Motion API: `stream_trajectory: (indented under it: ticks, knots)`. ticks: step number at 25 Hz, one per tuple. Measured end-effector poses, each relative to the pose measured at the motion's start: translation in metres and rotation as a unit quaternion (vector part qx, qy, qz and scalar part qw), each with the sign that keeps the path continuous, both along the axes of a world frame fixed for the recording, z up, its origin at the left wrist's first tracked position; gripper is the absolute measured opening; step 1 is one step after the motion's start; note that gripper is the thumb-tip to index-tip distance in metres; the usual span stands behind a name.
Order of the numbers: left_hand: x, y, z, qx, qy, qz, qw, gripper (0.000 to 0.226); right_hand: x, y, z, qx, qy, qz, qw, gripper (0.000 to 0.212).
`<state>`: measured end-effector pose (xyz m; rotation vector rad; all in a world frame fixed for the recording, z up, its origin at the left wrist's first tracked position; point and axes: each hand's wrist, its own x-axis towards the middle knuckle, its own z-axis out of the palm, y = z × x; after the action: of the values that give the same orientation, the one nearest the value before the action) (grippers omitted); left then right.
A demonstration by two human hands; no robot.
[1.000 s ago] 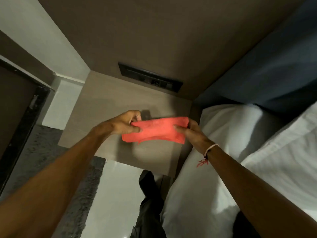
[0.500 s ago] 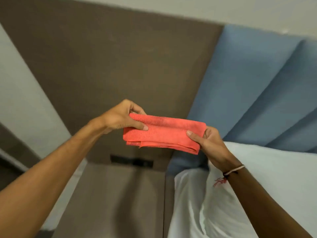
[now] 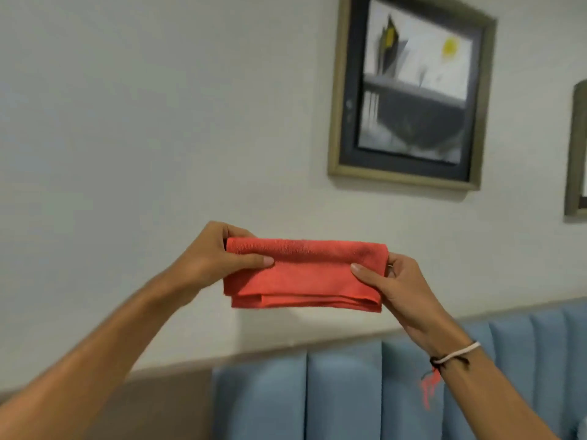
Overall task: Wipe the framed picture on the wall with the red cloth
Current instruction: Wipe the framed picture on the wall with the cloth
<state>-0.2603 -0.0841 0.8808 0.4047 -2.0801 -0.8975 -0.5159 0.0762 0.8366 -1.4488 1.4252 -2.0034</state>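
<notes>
A folded red cloth [image 3: 305, 274] is stretched flat between both hands in front of the white wall. My left hand [image 3: 216, 258] pinches its left end, thumb on top. My right hand [image 3: 394, 287] pinches its right end. The framed picture [image 3: 413, 90] hangs on the wall up and to the right of the cloth, in a dull gold frame with a dark mat and a grey image with a yellow spot. The cloth is well below the picture and does not touch it.
A blue padded headboard [image 3: 343, 395] runs along the bottom right, with a brown panel [image 3: 165, 404] to its left. The edge of a second frame [image 3: 576, 147] shows at the far right of the wall.
The view has swung upward from the bedside table and bed to the wall. Both hands have risen with the cloth still held between them, and the picture has come into sight.
</notes>
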Motion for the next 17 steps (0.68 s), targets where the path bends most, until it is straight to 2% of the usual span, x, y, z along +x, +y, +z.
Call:
stream_trajectory:
  ticks: [5,7,8,10,13,15,17]
  knots:
    - [-0.057,-0.002,0.075,-0.073,0.021,0.002,0.997,0.013,-0.057,0.009,0.096,-0.076,0.071,-0.082,0.991,0.020]
    - [-0.071,-0.011,0.114,-0.113,0.066,0.039,0.991,0.020,-0.077,0.007,0.132,-0.078,0.134,-0.119,0.981,0.016]
    - [-0.076,-0.015,0.134,-0.162,0.087,0.079,0.980,0.023,-0.085,0.005,0.148,-0.069,0.177,-0.142,0.971,0.015]
    - [-0.090,-0.025,0.180,-0.302,0.113,0.167,0.932,0.037,-0.100,0.000,0.182,-0.054,0.270,-0.184,0.944,0.013]
    - [-0.116,-0.035,0.246,-0.475,0.079,0.308,0.820,0.063,-0.114,-0.006,0.226,-0.043,0.393,-0.232,0.889,0.013]
    - [-0.135,-0.039,0.281,-0.550,0.038,0.380,0.743,0.071,-0.120,-0.010,0.253,-0.049,0.438,-0.245,0.863,0.011]
    - [-0.155,-0.045,0.313,-0.597,-0.002,0.404,0.693,0.075,-0.123,-0.018,0.281,-0.062,0.478,-0.244,0.841,0.014]
